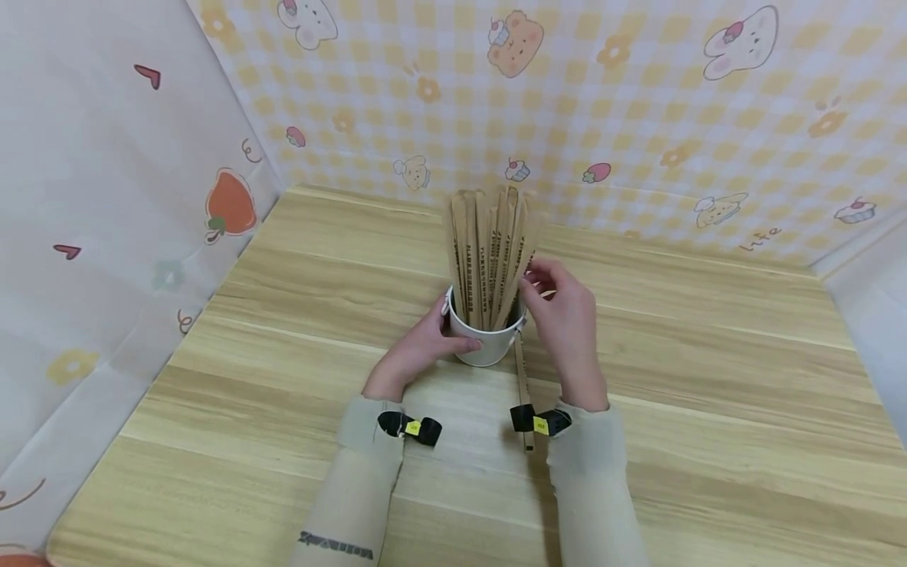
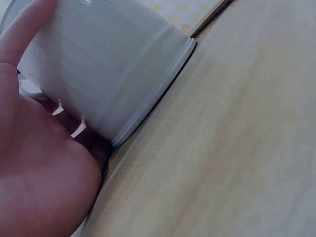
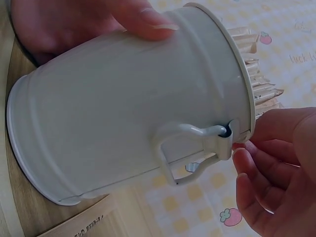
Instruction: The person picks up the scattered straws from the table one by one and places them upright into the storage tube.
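A small white metal bucket point(image 1: 485, 347) stands upright on the wooden table, full of straws in brown paper sleeves point(image 1: 482, 260). My left hand point(image 1: 429, 339) grips the bucket from the left, its thumb across the front; in the left wrist view the fingers pass behind the bucket wall point(image 2: 108, 64). At the right rim, my right hand point(image 1: 567, 307) pinches a wrapped straw on the outer side of the bunch; its fingertips are partly hidden. The right wrist view shows this hand point(image 3: 281, 168) beside the rim, near the bucket's side handle point(image 3: 165, 148).
One wrapped straw point(image 1: 523, 374) lies on the table point(image 1: 708, 394) right of the bucket, partly under the right wrist's camera strap point(image 1: 540, 422). A yellow-checked backdrop point(image 1: 609, 102) rises behind the table, and a white patterned sheet point(image 1: 106, 197) hangs on the left.
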The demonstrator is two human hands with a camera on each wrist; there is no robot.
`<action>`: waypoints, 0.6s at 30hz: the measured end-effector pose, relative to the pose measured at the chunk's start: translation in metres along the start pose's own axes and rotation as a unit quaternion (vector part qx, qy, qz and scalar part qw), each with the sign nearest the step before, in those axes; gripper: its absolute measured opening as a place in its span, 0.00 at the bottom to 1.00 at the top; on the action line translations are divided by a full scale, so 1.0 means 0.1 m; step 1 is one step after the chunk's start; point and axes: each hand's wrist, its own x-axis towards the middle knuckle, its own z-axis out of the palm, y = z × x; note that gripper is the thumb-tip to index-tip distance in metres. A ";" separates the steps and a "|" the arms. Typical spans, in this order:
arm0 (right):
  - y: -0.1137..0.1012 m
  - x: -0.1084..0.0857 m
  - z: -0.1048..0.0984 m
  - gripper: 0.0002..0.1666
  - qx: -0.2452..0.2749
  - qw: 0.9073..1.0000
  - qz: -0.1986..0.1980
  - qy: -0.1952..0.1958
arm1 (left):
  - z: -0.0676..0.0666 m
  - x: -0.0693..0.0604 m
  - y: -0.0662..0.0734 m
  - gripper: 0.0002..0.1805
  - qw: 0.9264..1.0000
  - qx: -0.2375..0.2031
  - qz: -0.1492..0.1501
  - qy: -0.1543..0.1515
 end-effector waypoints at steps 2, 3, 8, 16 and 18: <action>0.01 0.00 -0.01 0.14 -0.003 1.000 0.003 -0.004 | 0.00 0.00 0.00 0.52 1.000 0.001 -0.001 0.000; 0.01 0.00 -0.01 0.14 -0.005 1.000 0.005 -0.005 | 0.00 0.00 0.00 0.52 1.000 0.001 -0.003 0.001; 0.05 -0.01 -0.05 0.14 -0.015 1.000 0.019 -0.001 | 0.01 0.01 0.00 0.53 1.000 0.004 -0.008 0.003; 0.14 -0.04 -0.09 0.14 -0.014 0.999 0.045 0.012 | 0.00 0.01 0.00 0.53 1.000 0.002 -0.005 -0.003; 0.17 -0.04 -0.08 0.14 -0.015 0.999 0.049 0.007 | -0.01 0.00 0.03 0.54 1.000 0.001 -0.007 -0.001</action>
